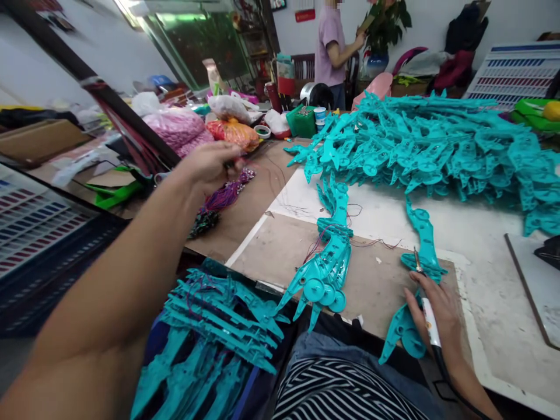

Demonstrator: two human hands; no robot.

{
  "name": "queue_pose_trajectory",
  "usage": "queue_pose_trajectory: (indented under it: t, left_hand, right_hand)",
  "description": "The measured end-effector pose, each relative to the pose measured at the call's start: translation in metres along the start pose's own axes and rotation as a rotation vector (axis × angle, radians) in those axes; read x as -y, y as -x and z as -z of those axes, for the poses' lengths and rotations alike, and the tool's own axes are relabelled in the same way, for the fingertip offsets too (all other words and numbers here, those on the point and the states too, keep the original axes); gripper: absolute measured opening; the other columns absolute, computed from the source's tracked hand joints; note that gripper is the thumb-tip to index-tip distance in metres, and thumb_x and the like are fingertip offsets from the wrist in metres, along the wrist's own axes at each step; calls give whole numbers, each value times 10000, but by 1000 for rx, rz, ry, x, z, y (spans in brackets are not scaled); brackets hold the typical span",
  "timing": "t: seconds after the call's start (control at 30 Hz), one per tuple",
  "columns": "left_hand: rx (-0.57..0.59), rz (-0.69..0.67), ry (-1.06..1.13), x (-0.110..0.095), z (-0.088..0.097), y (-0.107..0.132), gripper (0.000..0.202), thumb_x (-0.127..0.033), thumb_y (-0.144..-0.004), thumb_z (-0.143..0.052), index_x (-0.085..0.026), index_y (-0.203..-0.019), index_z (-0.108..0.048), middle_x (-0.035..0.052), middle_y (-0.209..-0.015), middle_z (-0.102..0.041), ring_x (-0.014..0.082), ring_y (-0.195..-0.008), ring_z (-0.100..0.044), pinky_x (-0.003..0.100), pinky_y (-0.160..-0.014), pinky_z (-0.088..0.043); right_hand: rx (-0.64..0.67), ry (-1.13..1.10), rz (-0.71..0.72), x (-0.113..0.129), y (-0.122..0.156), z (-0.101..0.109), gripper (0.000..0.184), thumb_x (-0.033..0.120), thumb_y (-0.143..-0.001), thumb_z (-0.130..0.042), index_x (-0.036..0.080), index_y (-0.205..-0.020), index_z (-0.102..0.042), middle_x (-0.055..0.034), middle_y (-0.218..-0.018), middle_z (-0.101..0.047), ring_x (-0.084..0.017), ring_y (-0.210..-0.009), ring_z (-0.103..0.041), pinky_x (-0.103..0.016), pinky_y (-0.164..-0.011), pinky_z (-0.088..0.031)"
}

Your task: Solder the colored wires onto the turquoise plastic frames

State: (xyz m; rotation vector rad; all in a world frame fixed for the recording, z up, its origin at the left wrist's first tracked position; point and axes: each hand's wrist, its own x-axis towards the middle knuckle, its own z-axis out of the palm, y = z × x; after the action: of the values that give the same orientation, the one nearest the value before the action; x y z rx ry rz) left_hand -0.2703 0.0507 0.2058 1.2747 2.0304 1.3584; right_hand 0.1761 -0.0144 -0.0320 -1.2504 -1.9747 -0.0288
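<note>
My left hand reaches forward over a bundle of purple and red wires on the table. Its fingers are curled together, and what they hold, if anything, is too small to tell. In my right hand is a soldering iron with a white handle, its metal tip pointing away from me. Under that hand lies a turquoise plastic part, partly covered by the fingers. Between my hands rests a stack of similar turquoise parts, with thin wires around and beside it.
A large heap of turquoise parts covers the table's far right. More turquoise parts fill a container at my lower left. A dark slanting post stands at left. A flat grey board lies at right. A person stands beyond the table.
</note>
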Motion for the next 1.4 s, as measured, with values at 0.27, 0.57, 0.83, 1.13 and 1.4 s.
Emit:
queue_pose_trajectory:
  t: [0.27, 0.57, 0.83, 1.13, 1.4]
  left_hand:
    - [395, -182, 431, -147, -41, 41, 330, -133, -1026, -339, -153, -752, -522, -47, -588, -331, 53, -450, -334, 149, -493, -233]
    - [846, -2, 651, -155, -156, 136, 181, -167, -958, -515, -140, -788, -571, -46, -516, -430, 51, -408, -372, 165, -430, -245]
    - [998, 234, 903, -73, -203, 173, 370, -382, -819, -750, -171, -1101, -638, -75, -564, -377, 50, -468, -304, 184, -462, -216]
    - [1186, 318, 664, -11, -228, 206, 792, -372, -695, -863, -176, -1382, -519, 7, -726, -646, 131, -723, -586, 255, -699, -419]
    - [1051, 490, 691, -1, -252, 208, 684, -481, -721, -802, -135, -1266, -576, -74, -543, -510, 47, -429, -367, 197, -467, -250]
  right_hand:
    - [-191, -145, -120, 17, -30, 32, 315, 293, -951, -567, 233, -1254, -632, -79, -1250, -693, -252, -1178, -657, -402, -1005, -532]
    - [-403, -607, 59, 20, -140, 92, 641, 372, -714, -843, 279, -1254, -510, -80, -1388, -583, -268, -1316, -549, -473, -1142, -429]
    - [327, -1086, -456, -23, -97, 101, 414, 370, -782, -760, 212, -1109, -561, 23, -744, -656, -65, -470, -497, -193, -401, -364]
    - [329, -724, -193, -58, -138, 99, 316, 263, -786, -710, 186, -1079, -617, 2, -822, -660, -123, -724, -600, -259, -660, -455]
    - [519, -758, -102, -56, -135, 67, 308, 259, -827, -673, 161, -1113, -612, -20, -921, -643, -113, -778, -596, -256, -706, -462]
